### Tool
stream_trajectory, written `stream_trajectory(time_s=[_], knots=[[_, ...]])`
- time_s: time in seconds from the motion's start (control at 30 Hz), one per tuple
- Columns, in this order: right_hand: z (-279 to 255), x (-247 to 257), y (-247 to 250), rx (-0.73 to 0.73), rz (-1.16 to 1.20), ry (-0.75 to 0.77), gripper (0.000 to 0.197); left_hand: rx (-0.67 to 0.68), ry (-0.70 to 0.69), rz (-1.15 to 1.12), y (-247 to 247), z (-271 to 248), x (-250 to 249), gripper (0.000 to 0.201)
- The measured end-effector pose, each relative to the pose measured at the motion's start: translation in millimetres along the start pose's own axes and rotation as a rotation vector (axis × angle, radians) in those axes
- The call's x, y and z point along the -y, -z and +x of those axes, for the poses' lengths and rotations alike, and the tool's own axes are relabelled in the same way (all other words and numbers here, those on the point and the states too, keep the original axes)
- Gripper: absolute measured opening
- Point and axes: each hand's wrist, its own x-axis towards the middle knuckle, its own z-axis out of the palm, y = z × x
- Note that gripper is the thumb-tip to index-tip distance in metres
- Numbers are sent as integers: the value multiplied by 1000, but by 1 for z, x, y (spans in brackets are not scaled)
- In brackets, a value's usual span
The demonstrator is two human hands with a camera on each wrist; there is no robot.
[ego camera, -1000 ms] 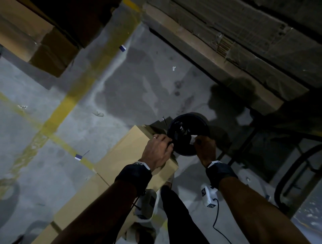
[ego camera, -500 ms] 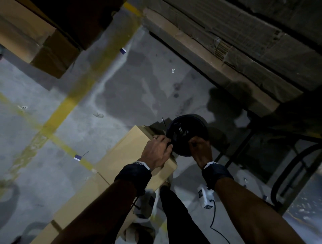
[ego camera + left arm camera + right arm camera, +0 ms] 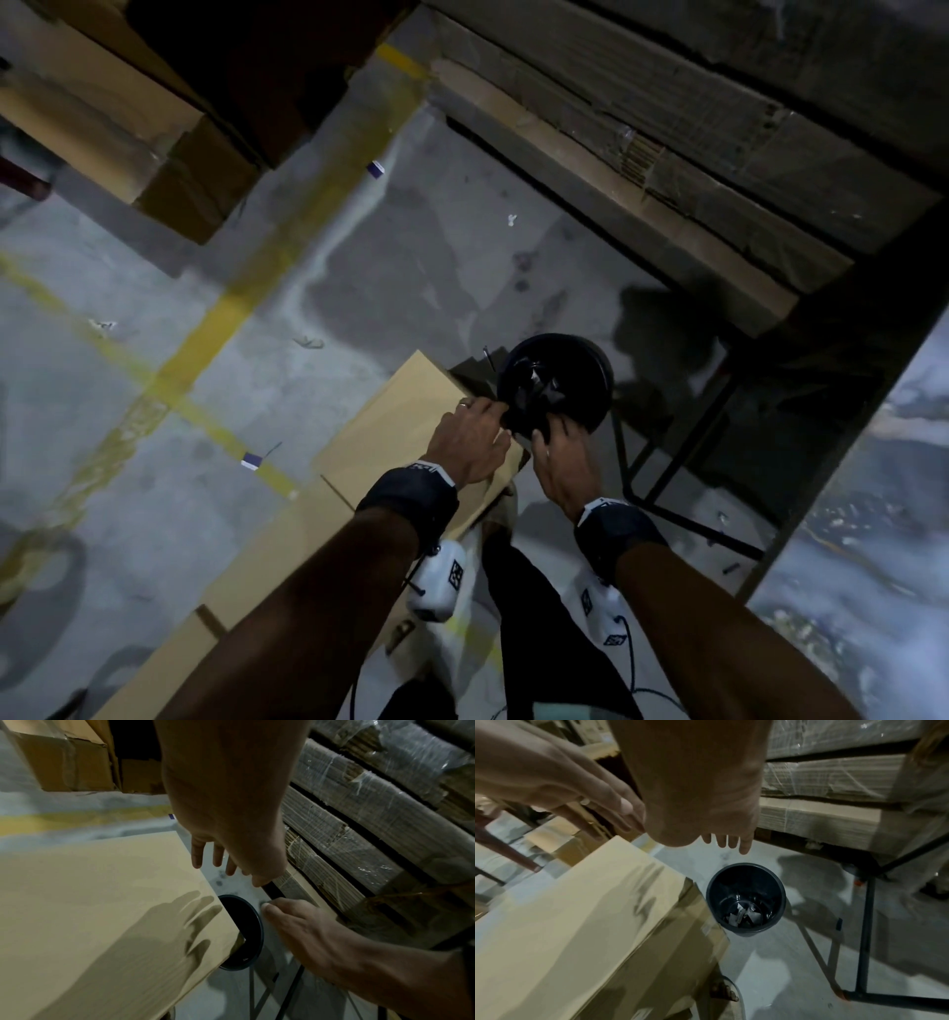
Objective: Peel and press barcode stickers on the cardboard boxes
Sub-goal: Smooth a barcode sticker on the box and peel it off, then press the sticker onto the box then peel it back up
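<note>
The left hand (image 3: 470,444) hovers over the far corner of the cardboard box (image 3: 390,437), fingers (image 3: 196,854) straight and spread, holding nothing. The right hand (image 3: 562,462) hangs just beside it at three o'clock, above the black bin (image 3: 745,898), fingers (image 3: 744,843) loosely extended and empty. The bin stands on the concrete floor (image 3: 359,267) almost against the box's far edge, paper scraps at its bottom. No sticker shows on the box's bare top. Open floor spreads from nine to twelve o'clock; wrapped cardboard stacks (image 3: 693,169) and a black metal frame (image 3: 864,933) close off the right.
</note>
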Motion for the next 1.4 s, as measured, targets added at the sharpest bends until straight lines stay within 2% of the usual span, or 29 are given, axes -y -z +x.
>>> stream_trajectory(time_s=[0.07,0.17,0.23,0.27,0.3,0.37,0.4,0.47,0.53,0.63,0.73,0.83,0.93,1.13,1.4], knots=[[-22,10,6,34,-1,22,45,32,-6,43,2,-14,-5,52],[-58,17,3,11,-57,60,32,58,-8,97,2,-44,-5,54],[-86,25,-5,12,-87,12,43,71,-8,132,0,-68,-2,53],[-99,27,-12,-50,-46,3,46,77,-12,145,-2,-81,-1,53],[-110,25,-20,-80,-34,4,55,79,-22,159,-4,-95,1,52],[-135,20,-37,0,-50,13,95,88,-52,184,-11,-126,2,52],[-148,17,-47,7,-73,1,101,97,-71,197,-16,-142,2,52],[-182,27,-49,-4,-12,-102,79,98,-117,226,-28,-172,1,51],[-218,32,-55,-64,29,-126,56,100,-172,257,-41,-201,-2,48],[-267,22,-69,-114,41,-133,42,97,-269,309,-61,-234,-10,41],[-315,5,-79,-158,77,-181,40,82,-356,319,-80,-261,-23,45],[-363,-18,-84,-225,96,-258,41,95,-441,293,-99,-284,-48,57],[-415,-48,-84,-287,157,-380,44,143,-502,293,-119,-304,-85,53],[-504,-115,-80,-417,237,-584,45,240,-632,394,-162,-329,-171,53],[-601,-220,-71,-536,346,-797,47,318,-863,527,-232,-351,-313,53]])
